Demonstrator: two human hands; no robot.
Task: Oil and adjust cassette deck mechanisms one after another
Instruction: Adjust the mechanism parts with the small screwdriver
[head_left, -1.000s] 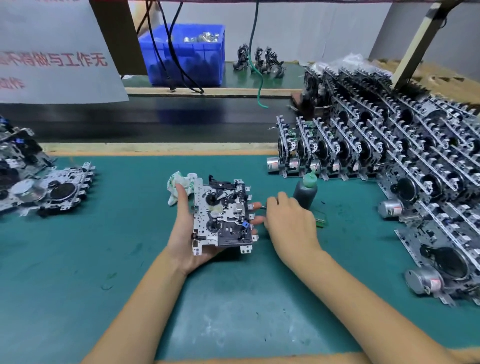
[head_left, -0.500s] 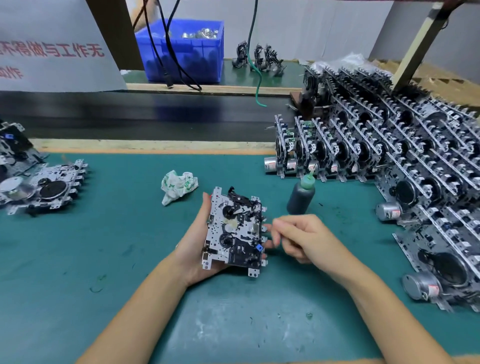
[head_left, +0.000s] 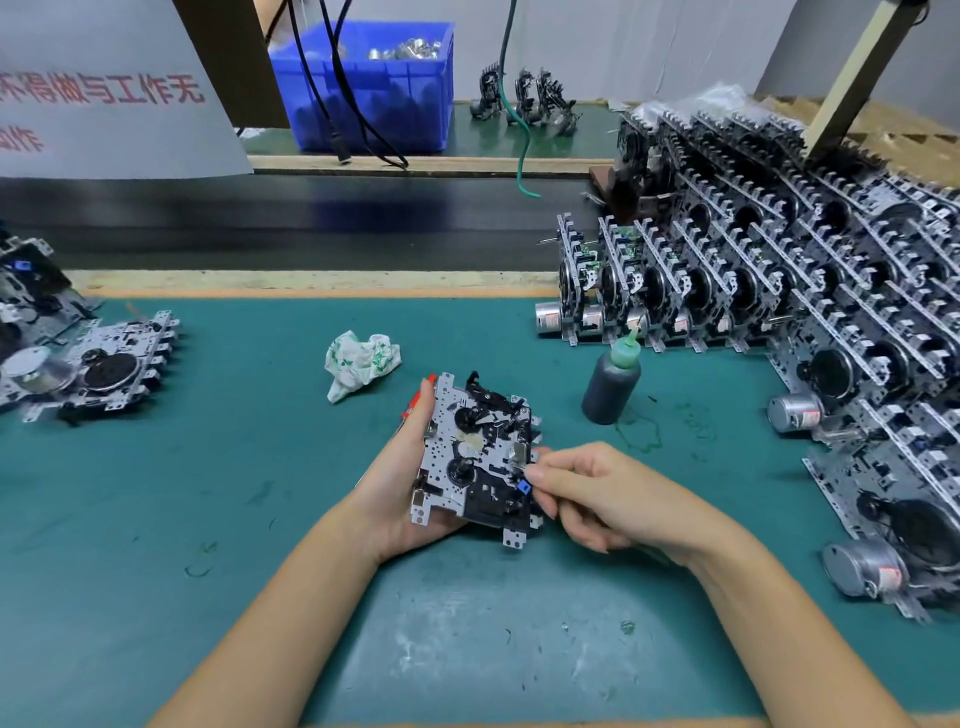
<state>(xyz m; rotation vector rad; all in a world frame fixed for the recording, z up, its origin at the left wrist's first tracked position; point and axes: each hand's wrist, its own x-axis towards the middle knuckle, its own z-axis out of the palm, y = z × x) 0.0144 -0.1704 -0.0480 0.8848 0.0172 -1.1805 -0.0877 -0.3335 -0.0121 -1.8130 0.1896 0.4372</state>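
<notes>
My left hand (head_left: 395, 488) grips a cassette deck mechanism (head_left: 475, 460), a metal plate with black gears, tilted face-up above the green mat (head_left: 208, 519). A red object (head_left: 415, 402) shows behind that hand's fingers. My right hand (head_left: 602, 493) is curled at the mechanism's right edge and pinches a thin tool, whose small tip (head_left: 519, 467) touches the mechanism near a blue part. A dark oil bottle (head_left: 610, 387) with a green nozzle stands upright on the mat, beyond my right hand.
Several mechanisms stand stacked in rows at the right (head_left: 779, 312). More mechanisms lie at the left edge (head_left: 93, 369). A crumpled tissue (head_left: 361, 364) lies behind my left hand. A black conveyor belt (head_left: 311, 218) and a blue bin (head_left: 374, 83) are at the back.
My left hand drew the mechanism nearer and away from the tissue. My right hand left the oil bottle and brought the thin tool to the mechanism's right edge.
</notes>
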